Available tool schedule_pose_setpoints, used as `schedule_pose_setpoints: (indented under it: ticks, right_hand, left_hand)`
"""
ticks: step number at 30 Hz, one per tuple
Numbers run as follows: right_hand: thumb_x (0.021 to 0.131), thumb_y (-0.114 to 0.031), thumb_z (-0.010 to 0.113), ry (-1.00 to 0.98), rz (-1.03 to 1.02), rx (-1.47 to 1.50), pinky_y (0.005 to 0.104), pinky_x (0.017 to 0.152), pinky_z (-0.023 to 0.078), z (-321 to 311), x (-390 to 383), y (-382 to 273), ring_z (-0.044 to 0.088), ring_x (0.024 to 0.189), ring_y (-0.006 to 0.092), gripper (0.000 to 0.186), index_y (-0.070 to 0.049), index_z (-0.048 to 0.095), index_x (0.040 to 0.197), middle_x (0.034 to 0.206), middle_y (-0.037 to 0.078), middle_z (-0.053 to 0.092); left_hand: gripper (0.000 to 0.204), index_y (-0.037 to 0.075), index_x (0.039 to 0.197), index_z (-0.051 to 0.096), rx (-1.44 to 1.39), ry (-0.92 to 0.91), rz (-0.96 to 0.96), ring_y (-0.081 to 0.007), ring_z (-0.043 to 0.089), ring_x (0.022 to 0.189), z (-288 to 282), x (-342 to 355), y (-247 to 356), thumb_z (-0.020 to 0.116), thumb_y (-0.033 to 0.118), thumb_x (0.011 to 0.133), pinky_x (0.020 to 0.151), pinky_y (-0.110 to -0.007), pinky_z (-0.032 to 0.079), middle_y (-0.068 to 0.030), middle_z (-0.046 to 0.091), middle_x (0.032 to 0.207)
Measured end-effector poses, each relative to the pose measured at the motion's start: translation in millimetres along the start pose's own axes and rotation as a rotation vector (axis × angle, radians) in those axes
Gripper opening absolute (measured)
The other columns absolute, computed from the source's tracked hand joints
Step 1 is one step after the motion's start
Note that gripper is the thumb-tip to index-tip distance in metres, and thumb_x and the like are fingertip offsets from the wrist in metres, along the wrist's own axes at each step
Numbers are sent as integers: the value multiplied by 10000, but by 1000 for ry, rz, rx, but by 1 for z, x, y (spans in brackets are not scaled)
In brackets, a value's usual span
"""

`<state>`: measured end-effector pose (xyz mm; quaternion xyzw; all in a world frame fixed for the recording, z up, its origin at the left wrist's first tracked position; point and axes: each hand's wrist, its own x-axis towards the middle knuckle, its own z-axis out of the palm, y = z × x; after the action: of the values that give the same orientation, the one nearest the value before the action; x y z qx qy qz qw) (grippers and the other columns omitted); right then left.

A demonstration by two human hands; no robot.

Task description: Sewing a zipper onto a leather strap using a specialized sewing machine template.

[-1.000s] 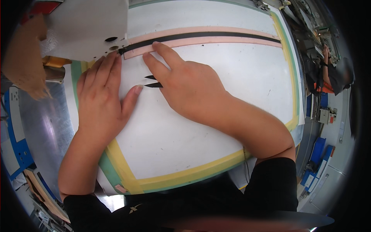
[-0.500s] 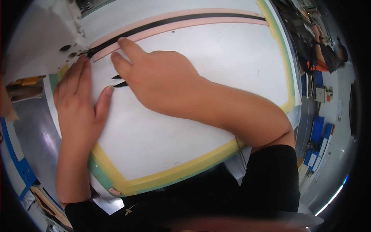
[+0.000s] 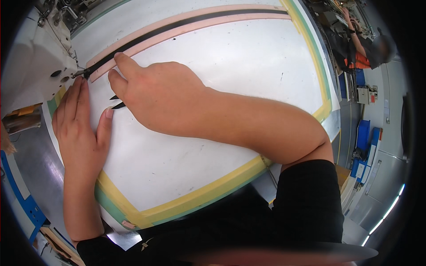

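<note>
My left hand [image 3: 80,128] lies flat with fingers stretched on the white work surface [image 3: 186,177]. Its fingertips are close beside the presser-foot area of a white sewing machine [image 3: 33,73]. A black band [image 3: 164,27] runs along a long pink strip [image 3: 146,52], and its near end reaches the machine's foot. My right hand [image 3: 155,97] rests its index fingertip on the band, while the other fingers curl under. Two black pointed tips of what look like thread snips [image 3: 119,106] stick out from beneath this hand; their handles are hidden in it.
Yellow tape [image 3: 204,194] and green tape border the white surface. Another person [image 3: 359,48] works at the far right. Blue bins [image 3: 364,134] stand at the right, and a metal table top [image 3: 37,153] lies at lower left.
The view has shifted, so the machine, strip and both hands appear further left and lower. My right fingertip sits slightly nearer the machine's foot; both hands keep their poses.
</note>
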<state>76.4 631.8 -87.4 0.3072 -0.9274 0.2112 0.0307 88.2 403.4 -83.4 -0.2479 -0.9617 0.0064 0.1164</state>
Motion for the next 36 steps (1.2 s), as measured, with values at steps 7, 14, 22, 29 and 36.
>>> schedule_pose_setpoints:
  ticks: [7, 14, 22, 29, 36]
  right_hand:
    - [859, -57, 628, 13, -9, -13, 414, 662, 616, 2, -1, 0, 754, 799, 350, 450, 60, 617, 1293, 1449, 302, 529]
    - [850, -48, 609, 43, -32, 37, 391, 711, 608, 3, -2, 4, 747, 847, 346, 371, 121, 651, 1178, 1375, 376, 545]
    - [825, -43, 646, 100, -53, 13, 396, 611, 609, 6, -2, 5, 748, 747, 329, 398, 83, 644, 1202, 1400, 350, 547]
    - [826, -42, 640, 87, -49, 15, 409, 621, 614, 5, -3, 3, 748, 753, 341, 374, 88, 644, 1177, 1387, 354, 547]
    - [832, -47, 642, 65, -44, 4, 412, 646, 618, 3, -2, 3, 751, 774, 343, 376, 86, 639, 1183, 1400, 356, 537]
  left_hand:
    - [633, -25, 1482, 509, -4, 2, -3, -370, 512, 1380, 0, -1, 0, 687, 272, 952, 1166, -485, 352, -192, 528, 1530]
    - [616, -25, 1473, 514, -14, -4, 0, -364, 510, 1383, -2, 2, 1, 683, 250, 948, 1167, -476, 351, -186, 528, 1531]
    - [625, -18, 1491, 494, 6, -7, 10, -368, 502, 1390, 0, 0, -1, 679, 242, 953, 1172, -477, 344, -185, 521, 1539]
    - [628, -17, 1497, 486, 15, -17, 7, -369, 496, 1399, 1, -1, 0, 675, 243, 957, 1177, -478, 338, -191, 515, 1544]
    - [622, -17, 1494, 493, 13, -13, 4, -366, 494, 1403, 0, 0, 0, 671, 245, 960, 1181, -478, 335, -188, 519, 1541]
